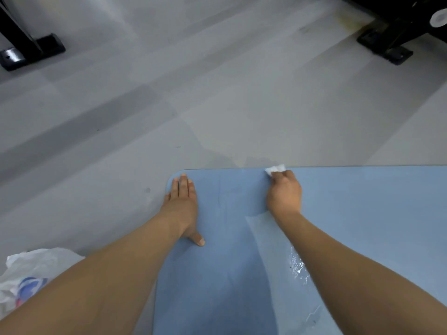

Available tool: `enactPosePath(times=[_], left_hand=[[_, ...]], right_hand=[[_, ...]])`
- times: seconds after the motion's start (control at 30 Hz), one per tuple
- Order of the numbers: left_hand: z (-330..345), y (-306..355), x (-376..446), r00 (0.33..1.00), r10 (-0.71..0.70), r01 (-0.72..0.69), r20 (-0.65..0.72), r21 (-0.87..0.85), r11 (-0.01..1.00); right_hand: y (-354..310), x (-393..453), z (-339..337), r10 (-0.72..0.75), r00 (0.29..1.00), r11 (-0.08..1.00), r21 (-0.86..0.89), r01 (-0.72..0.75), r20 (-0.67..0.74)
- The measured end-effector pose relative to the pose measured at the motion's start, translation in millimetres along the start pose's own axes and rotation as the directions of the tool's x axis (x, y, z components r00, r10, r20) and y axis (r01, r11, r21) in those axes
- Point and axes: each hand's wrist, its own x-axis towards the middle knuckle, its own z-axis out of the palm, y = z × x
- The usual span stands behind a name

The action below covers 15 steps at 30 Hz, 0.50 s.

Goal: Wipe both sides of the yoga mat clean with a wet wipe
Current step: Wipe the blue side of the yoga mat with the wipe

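A light blue yoga mat [350, 213] lies flat on the grey floor and fills the lower right of the view. My left hand [181, 206] rests flat on the mat near its rounded far-left corner, fingers straight. My right hand [284, 194] grips a small white wet wipe [275, 169] and holds it against the mat's far edge. A shiny wet streak [297, 264] runs along the mat beside my right forearm.
A crumpled white plastic bag with blue print [29, 276] lies on the floor at the lower left. Black metal stand feet stand at the far left [26, 52] and far right [387, 44]. Grey floor [193, 105] stretches beyond the mat.
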Motion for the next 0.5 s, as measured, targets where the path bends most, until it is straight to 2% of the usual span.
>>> enactPosePath(times=[0.07, 0.13, 0.17, 0.27, 0.33, 0.37, 0.43, 0.5], left_hand=[[0, 0, 0, 1.0, 0.003, -0.003, 0.0, -0.008, 1.0], [-1, -1, -1, 1.0, 0.009, -0.009, 0.0, -0.02, 1.0], [-1, -2, -2, 1.0, 0.013, -0.013, -0.005, -0.028, 1.0], [1, -3, -1, 0.999, 0.027, -0.027, -0.018, -0.031, 0.999], [1, -3, -1, 0.999, 0.027, -0.027, -0.02, -0.022, 0.999], [1, -2, -2, 1.0, 0.023, -0.023, -0.019, -0.021, 1.0], [0, -2, -2, 1.0, 0.014, -0.015, -0.013, -0.019, 1.0], [-2, 0, -1, 1.0, 0.009, -0.009, -0.005, -0.013, 1.0]], right_hand=[[-42, -20, 15, -0.111, 0.991, 0.989, 0.105, 0.103, 0.076], [-75, -41, 34, -0.258, 0.948, 0.963, 0.127, 0.238, 0.185], [-84, -47, 35, -0.28, 0.93, 0.958, 0.127, 0.256, 0.239], [-63, -39, 24, -0.395, 0.872, 0.918, 0.081, 0.389, 0.288], [-23, -22, 3, -0.361, 0.912, 0.918, -0.096, 0.384, 0.195], [2, -12, -10, -0.273, 0.945, 0.94, -0.161, 0.302, 0.177], [44, 2, -34, -0.094, 0.982, 0.98, -0.157, 0.12, 0.162], [70, 7, -44, -0.021, 0.996, 0.984, -0.176, 0.037, 0.092]])
